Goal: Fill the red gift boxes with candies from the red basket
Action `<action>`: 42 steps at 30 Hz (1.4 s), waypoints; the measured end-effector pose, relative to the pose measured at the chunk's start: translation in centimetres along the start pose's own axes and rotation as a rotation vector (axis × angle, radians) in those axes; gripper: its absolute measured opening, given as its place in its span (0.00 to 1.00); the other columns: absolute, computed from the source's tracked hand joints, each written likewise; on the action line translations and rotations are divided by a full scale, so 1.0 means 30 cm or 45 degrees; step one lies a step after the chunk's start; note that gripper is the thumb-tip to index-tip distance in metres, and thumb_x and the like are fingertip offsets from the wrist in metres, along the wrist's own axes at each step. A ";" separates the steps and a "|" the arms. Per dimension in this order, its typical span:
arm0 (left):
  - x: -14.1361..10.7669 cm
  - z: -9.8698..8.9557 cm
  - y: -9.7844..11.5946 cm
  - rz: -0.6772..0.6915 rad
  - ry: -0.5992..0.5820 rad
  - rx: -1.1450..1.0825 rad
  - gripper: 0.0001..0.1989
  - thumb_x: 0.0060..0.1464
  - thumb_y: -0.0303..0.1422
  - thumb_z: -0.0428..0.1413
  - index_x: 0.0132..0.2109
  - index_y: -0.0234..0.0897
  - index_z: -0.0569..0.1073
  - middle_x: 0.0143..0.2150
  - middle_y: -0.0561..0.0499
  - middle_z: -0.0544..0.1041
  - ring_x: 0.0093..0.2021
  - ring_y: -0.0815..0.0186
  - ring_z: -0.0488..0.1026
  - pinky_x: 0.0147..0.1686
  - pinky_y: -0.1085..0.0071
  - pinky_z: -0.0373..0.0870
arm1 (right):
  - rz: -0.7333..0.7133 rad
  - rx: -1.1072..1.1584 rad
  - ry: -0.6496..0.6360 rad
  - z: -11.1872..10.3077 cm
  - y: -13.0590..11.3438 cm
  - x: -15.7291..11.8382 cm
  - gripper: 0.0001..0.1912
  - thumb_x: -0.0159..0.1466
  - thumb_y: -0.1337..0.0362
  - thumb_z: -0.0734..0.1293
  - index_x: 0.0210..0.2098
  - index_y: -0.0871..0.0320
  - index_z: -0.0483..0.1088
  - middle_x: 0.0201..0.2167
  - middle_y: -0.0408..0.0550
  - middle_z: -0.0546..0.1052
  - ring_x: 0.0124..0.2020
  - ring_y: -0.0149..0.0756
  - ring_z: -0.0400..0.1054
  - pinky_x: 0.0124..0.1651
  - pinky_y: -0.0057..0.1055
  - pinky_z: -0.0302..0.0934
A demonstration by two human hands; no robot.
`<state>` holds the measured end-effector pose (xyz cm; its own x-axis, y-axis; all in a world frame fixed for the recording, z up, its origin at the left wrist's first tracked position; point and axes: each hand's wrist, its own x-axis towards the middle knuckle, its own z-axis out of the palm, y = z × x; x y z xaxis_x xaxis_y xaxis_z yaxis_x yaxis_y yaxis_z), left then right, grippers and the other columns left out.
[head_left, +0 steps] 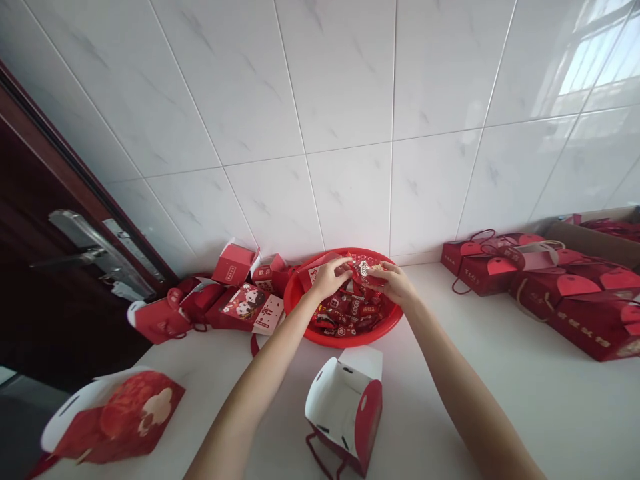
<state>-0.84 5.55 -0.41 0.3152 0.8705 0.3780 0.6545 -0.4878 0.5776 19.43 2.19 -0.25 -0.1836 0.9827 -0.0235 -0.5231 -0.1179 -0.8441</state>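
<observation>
Both hands are over a red plastic basket (345, 342) heaped with small red wrapped candies (355, 310). My left hand (330, 277) pinches a red wrapped candy at the basket's far side. Opposite it, my right hand (395, 285) has its fingers closed on another red wrapped candy with pale print; its fingertips are partly hidden. Just in front of the basket stands an opened red gift box (370, 427) with a white inside, its flaps up and a dark red cord handle hanging at the front. No candy shows inside it.
Folded red boxes (235, 300) are piled left of the basket. Another open red box (125, 417) lies at the front left. Several closed red gift boxes (565, 287) and a cardboard carton (595, 233) stand right. A tiled wall (350, 187) rises behind; a dark door (60, 267) is left.
</observation>
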 end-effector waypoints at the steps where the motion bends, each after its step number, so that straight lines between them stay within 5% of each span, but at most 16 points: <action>1: 0.001 0.000 -0.010 -0.101 -0.051 0.073 0.16 0.57 0.26 0.56 0.51 0.39 0.80 0.49 0.46 0.82 0.47 0.59 0.79 0.49 0.64 0.74 | -0.008 0.009 0.024 -0.001 0.000 0.003 0.15 0.44 0.71 0.79 0.26 0.57 0.71 0.28 0.42 0.78 0.30 0.33 0.74 0.37 0.32 0.74; 7: -0.005 0.022 -0.073 -0.377 -0.325 0.233 0.06 0.46 0.24 0.60 0.31 0.39 0.80 0.35 0.47 0.84 0.41 0.54 0.80 0.41 0.67 0.73 | 0.003 -0.015 0.088 -0.005 -0.001 0.013 0.11 0.45 0.71 0.77 0.23 0.57 0.72 0.26 0.42 0.78 0.33 0.35 0.74 0.39 0.33 0.73; 14: 0.033 0.074 -0.044 -0.434 -0.535 0.179 0.16 0.35 0.24 0.66 0.36 0.40 0.78 0.36 0.52 0.82 0.36 0.58 0.77 0.31 0.73 0.68 | -0.018 0.012 0.076 -0.012 0.000 0.016 0.12 0.44 0.68 0.78 0.24 0.57 0.71 0.28 0.44 0.79 0.36 0.38 0.75 0.37 0.32 0.73; 17: 0.062 0.092 -0.039 -0.499 -0.548 0.116 0.14 0.37 0.26 0.68 0.34 0.38 0.77 0.35 0.52 0.81 0.35 0.59 0.77 0.30 0.72 0.69 | -0.032 0.042 0.099 -0.010 0.003 0.017 0.12 0.44 0.69 0.78 0.24 0.57 0.72 0.27 0.44 0.79 0.34 0.38 0.76 0.36 0.32 0.73; 22: 0.097 0.123 -0.046 -0.647 -0.526 -0.004 0.13 0.61 0.39 0.59 0.44 0.32 0.76 0.42 0.48 0.78 0.38 0.62 0.76 0.37 0.65 0.76 | -0.034 0.104 0.109 -0.004 0.003 0.016 0.11 0.45 0.70 0.77 0.24 0.58 0.73 0.26 0.46 0.80 0.35 0.41 0.78 0.36 0.32 0.73; 27: 0.094 0.095 -0.038 -0.666 -0.497 -0.245 0.07 0.43 0.29 0.68 0.31 0.36 0.78 0.23 0.55 0.75 0.28 0.64 0.73 0.29 0.69 0.71 | -0.039 0.102 0.149 0.002 0.000 0.014 0.08 0.46 0.71 0.75 0.24 0.58 0.73 0.26 0.48 0.81 0.36 0.43 0.79 0.37 0.33 0.73; 36: 0.076 -0.035 0.005 -0.558 -0.484 -0.570 0.15 0.42 0.25 0.57 0.38 0.36 0.83 0.33 0.48 0.81 0.34 0.64 0.76 0.34 0.71 0.73 | -0.025 0.151 0.210 0.000 -0.001 0.024 0.07 0.49 0.68 0.75 0.26 0.57 0.73 0.27 0.48 0.81 0.34 0.41 0.78 0.32 0.31 0.72; 42: 0.060 -0.038 -0.022 -0.523 -0.455 -0.406 0.10 0.42 0.27 0.53 0.24 0.33 0.79 0.28 0.44 0.81 0.32 0.59 0.76 0.33 0.66 0.75 | -0.010 0.173 0.278 0.003 -0.003 0.022 0.06 0.50 0.68 0.75 0.27 0.57 0.73 0.29 0.48 0.81 0.33 0.39 0.77 0.31 0.30 0.72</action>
<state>-1.50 7.39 0.72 0.3279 0.9322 -0.1535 0.5513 -0.0568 0.8324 19.29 2.84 -0.14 -0.0030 0.9894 -0.1450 -0.6336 -0.1141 -0.7652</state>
